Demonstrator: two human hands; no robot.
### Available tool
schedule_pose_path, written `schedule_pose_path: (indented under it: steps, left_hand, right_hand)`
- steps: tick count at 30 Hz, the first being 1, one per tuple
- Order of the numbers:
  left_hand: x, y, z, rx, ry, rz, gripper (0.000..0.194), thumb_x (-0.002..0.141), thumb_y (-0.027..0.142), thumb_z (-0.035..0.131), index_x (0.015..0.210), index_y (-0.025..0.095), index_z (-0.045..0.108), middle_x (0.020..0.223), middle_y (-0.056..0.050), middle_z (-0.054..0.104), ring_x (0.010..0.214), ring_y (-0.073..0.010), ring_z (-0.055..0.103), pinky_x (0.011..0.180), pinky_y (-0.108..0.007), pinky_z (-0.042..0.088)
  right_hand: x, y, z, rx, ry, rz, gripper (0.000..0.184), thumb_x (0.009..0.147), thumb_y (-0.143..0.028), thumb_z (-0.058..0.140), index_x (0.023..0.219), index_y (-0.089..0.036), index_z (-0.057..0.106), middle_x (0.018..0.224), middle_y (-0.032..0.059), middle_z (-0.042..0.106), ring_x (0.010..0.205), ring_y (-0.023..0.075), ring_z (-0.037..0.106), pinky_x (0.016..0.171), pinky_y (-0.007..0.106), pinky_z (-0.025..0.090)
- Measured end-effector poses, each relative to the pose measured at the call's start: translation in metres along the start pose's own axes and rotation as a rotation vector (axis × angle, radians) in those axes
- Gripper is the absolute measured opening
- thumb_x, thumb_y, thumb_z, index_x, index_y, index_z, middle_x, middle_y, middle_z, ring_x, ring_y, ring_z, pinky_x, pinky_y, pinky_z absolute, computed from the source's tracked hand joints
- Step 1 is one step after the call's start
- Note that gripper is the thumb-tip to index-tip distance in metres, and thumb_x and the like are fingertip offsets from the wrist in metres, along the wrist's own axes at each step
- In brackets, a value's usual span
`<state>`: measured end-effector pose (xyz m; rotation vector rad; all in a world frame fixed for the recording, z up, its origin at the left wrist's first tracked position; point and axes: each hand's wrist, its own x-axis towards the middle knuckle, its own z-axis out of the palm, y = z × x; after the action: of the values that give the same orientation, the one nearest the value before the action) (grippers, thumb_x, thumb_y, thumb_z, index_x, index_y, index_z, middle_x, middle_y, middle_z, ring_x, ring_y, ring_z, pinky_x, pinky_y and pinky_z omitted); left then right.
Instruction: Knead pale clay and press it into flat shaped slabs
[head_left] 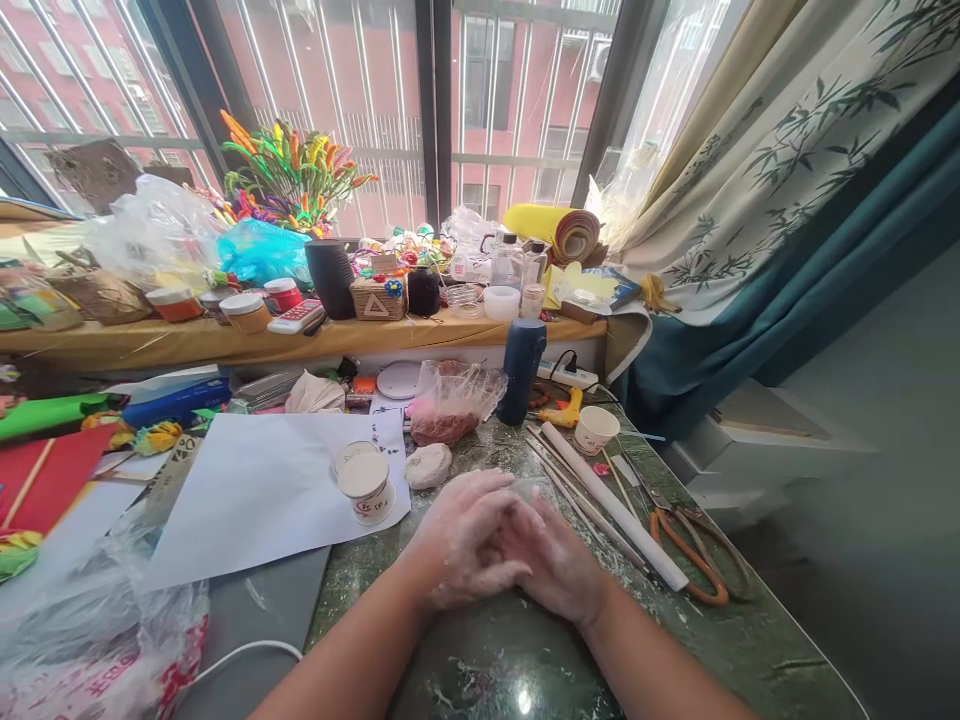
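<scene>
Both hands are dusted white and pressed together over the green marble table (525,660). My left hand (465,535) lies cupped on top of my right hand (559,565), fingers wrapped round each other; whatever sits between the palms is hidden. A pale lump of dough or clay (428,465) rests just beyond the hands. A paper cup of white stuff (365,487) stands on a white sheet of paper (262,490) to the left.
A white rolling stick (611,505), thin wooden sticks and orange-handled scissors (694,555) lie at the right. A plastic bag (454,400), a dark blue bottle (521,370) and a small paper cup (595,430) stand behind. Cluttered sill with jars and colourful craft flowers (292,170).
</scene>
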<state>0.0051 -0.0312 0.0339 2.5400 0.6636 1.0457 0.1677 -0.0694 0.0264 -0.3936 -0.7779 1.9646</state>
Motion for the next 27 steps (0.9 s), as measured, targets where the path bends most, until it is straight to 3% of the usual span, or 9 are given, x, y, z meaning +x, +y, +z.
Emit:
schedule_pose_path:
  steps: [2, 6, 12, 15, 18, 20, 22, 24, 27]
  left_hand:
    - [0.001, 0.005, 0.004, 0.015, -0.026, 0.006, 0.055, 0.082, 0.056, 0.071, 0.123, 0.021, 0.063, 0.124, -0.013, 0.069, 0.115, -0.0291, 0.064, 0.102, -0.046, 0.05]
    - [0.002, 0.004, 0.005, -0.061, 0.067, -0.15, 0.021, 0.093, 0.038, 0.062, 0.096, 0.021, 0.073, 0.094, -0.007, 0.075, 0.088, -0.0193, 0.069, 0.08, -0.031, 0.055]
    - [0.001, -0.023, -0.002, -0.149, 0.349, -0.614, 0.051, 0.095, 0.048, 0.054, 0.053, 0.02, 0.057, 0.05, 0.001, 0.054, 0.051, -0.013, 0.051, 0.053, -0.027, 0.042]
    - [-0.002, -0.028, -0.005, -0.146, 0.393, -0.662, 0.054, 0.094, 0.052, 0.054, 0.052, 0.02, 0.052, 0.046, 0.002, 0.048, 0.049, -0.013, 0.046, 0.052, -0.027, 0.039]
    - [-0.003, -0.022, -0.002, -0.101, 0.25, -0.47, 0.045, 0.097, 0.05, 0.051, 0.066, 0.02, 0.065, 0.062, -0.002, 0.061, 0.063, -0.0167, 0.058, 0.064, -0.03, 0.048]
    - [-0.003, -0.015, 0.002, -0.106, 0.061, -0.291, 0.035, 0.095, 0.05, 0.054, 0.101, 0.02, 0.072, 0.096, -0.009, 0.073, 0.092, -0.0233, 0.067, 0.085, -0.038, 0.053]
    - [-0.002, -0.009, 0.006, -0.115, -0.095, -0.166, 0.057, 0.09, 0.052, 0.062, 0.139, 0.023, 0.054, 0.135, -0.013, 0.064, 0.126, -0.03, 0.057, 0.109, -0.049, 0.043]
    - [-0.003, -0.007, 0.009, -0.117, -0.126, -0.127, 0.075, 0.089, 0.049, 0.066, 0.153, 0.025, 0.036, 0.154, -0.014, 0.047, 0.142, -0.032, 0.043, 0.119, -0.054, 0.032]
    - [-0.005, -0.012, 0.008, -0.128, -0.027, -0.162, 0.063, 0.093, 0.041, 0.062, 0.15, 0.027, 0.038, 0.155, -0.014, 0.045, 0.143, -0.0302, 0.043, 0.118, -0.05, 0.036]
  right_hand:
    - [-0.002, -0.001, 0.003, 0.012, -0.082, 0.045, 0.062, 0.09, -0.073, 0.05, 0.12, -0.021, 0.066, 0.114, 0.0112, 0.068, 0.112, 0.0297, 0.06, 0.097, 0.044, 0.045]
    - [-0.006, -0.002, 0.002, 0.017, -0.115, 0.074, 0.071, 0.088, -0.077, 0.048, 0.124, -0.019, 0.067, 0.125, 0.0129, 0.067, 0.124, 0.0311, 0.056, 0.11, 0.045, 0.035]
    - [-0.005, 0.002, -0.011, 0.028, -0.149, 0.277, 0.078, 0.087, -0.072, 0.057, 0.143, -0.018, 0.055, 0.133, 0.0185, 0.065, 0.121, 0.0315, 0.061, 0.109, 0.051, 0.034]
    - [-0.004, 0.002, -0.013, 0.047, -0.102, 0.227, 0.069, 0.091, -0.065, 0.058, 0.141, -0.018, 0.056, 0.133, 0.0182, 0.065, 0.119, 0.0313, 0.063, 0.107, 0.051, 0.036]
    - [-0.002, 0.001, -0.009, 0.103, -0.061, 0.18, 0.06, 0.094, -0.061, 0.057, 0.136, -0.018, 0.06, 0.128, 0.0141, 0.067, 0.115, 0.0269, 0.064, 0.106, 0.046, 0.039]
    - [0.001, 0.001, -0.007, 0.14, -0.017, 0.123, 0.052, 0.095, -0.059, 0.057, 0.126, -0.018, 0.066, 0.119, 0.0109, 0.07, 0.11, 0.0239, 0.064, 0.102, 0.04, 0.043]
    - [0.005, 0.002, -0.008, 0.172, 0.075, 0.027, 0.042, 0.094, -0.055, 0.06, 0.112, -0.018, 0.07, 0.108, 0.008, 0.072, 0.103, 0.0221, 0.065, 0.095, 0.037, 0.048]
    - [0.007, 0.0, -0.013, 0.196, 0.213, -0.067, 0.036, 0.092, -0.053, 0.065, 0.101, -0.019, 0.071, 0.101, 0.0064, 0.073, 0.095, 0.021, 0.067, 0.087, 0.035, 0.051]
    - [0.007, -0.005, -0.025, 0.221, 0.388, -0.13, 0.037, 0.087, -0.056, 0.068, 0.084, -0.019, 0.068, 0.083, 0.0041, 0.072, 0.073, 0.0177, 0.065, 0.065, 0.029, 0.052]
